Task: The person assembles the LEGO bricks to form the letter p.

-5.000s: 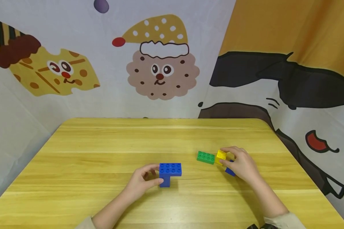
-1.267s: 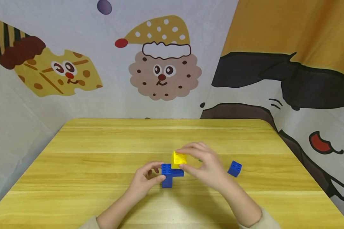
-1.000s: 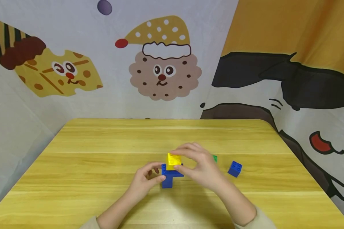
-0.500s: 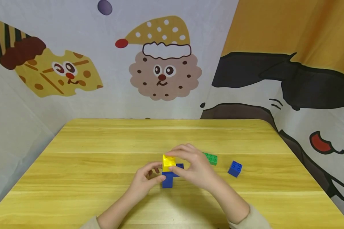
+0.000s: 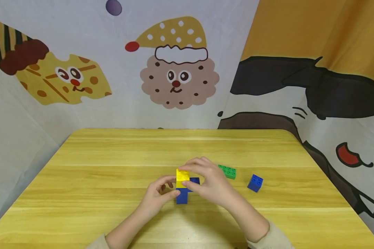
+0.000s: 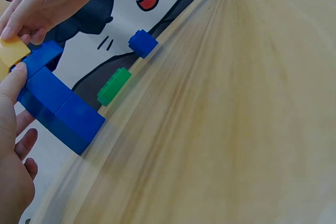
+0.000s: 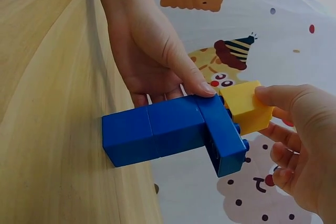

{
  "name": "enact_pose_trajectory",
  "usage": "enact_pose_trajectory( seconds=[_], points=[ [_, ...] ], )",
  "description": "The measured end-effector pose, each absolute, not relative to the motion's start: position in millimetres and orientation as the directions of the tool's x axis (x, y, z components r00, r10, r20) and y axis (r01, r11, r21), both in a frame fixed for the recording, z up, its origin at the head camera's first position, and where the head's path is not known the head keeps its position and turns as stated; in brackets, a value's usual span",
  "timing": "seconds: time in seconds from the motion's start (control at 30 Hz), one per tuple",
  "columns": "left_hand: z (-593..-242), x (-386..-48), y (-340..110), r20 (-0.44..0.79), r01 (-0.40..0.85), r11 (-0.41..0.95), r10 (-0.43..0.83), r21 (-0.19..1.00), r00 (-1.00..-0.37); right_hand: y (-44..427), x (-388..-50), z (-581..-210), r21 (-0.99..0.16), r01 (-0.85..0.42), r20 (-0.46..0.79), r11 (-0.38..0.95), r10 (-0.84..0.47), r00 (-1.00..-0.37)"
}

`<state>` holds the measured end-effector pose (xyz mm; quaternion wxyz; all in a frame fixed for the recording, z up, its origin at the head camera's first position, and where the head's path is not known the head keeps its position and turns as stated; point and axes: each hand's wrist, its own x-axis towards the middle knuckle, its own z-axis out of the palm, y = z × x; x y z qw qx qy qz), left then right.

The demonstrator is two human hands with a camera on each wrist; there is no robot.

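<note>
A tower of blue building bricks point(image 5: 182, 197) stands on the table: two small square ones are stacked under a longer one that juts right. My left hand point(image 5: 156, 195) holds its upper part, thumb in front and fingers behind. My right hand point(image 5: 212, 180) pinches a yellow building brick point(image 5: 182, 179) between thumb and index finger. This yellow brick point(image 7: 245, 106) meets the left end of the long blue brick point(image 7: 223, 135); in the right wrist view some studs show along the joint. Its top is partly covered by my fingers in the head view.
A green building brick point(image 5: 227, 171) lies flat on the wooden table point(image 5: 112, 152), behind and right of my right hand. Farther right sits a small blue brick point(image 5: 255, 183). A cartoon-printed cloth point(image 5: 118, 114) hangs behind the table.
My right hand took the yellow brick from the right side, carried it left over the tower, and lowered it onto the long blue brick's left end. My left hand stays at the tower.
</note>
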<state>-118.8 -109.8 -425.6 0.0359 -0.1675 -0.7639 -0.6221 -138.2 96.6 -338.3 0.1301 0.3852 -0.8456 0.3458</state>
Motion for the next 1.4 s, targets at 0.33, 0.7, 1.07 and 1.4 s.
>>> enact_pose_trajectory(
  seconds=[0.33, 0.7, 1.07, 1.4],
  points=[
    [-426.6, -118.1, -109.9, 0.248, 0.288, 0.176, 0.216, 0.941, -0.944, 95.4, -136.8, -340.7, -0.553, -0.718, 0.467, 0.421, -0.557, -0.687],
    [-427.9, -119.2, -111.1, 0.252, 0.289, 0.175, 0.204, 0.941, -0.946, 95.8, -140.6, -344.0, -0.611, -0.699, 0.448, 0.373, -0.565, -0.693],
    [-427.9, -119.5, -112.5, 0.251, 0.285, 0.164, 0.2, 0.944, -0.947, 91.9, -139.0, -337.5, -0.607, -0.671, 0.386, 0.426, -0.579, -0.718],
    [-424.7, -119.5, -108.6, 0.265, 0.302, 0.21, 0.188, 0.93, -0.946, 93.8, -137.8, -337.7, -0.601, -0.682, 0.401, 0.416, -0.582, -0.708]
  ],
)
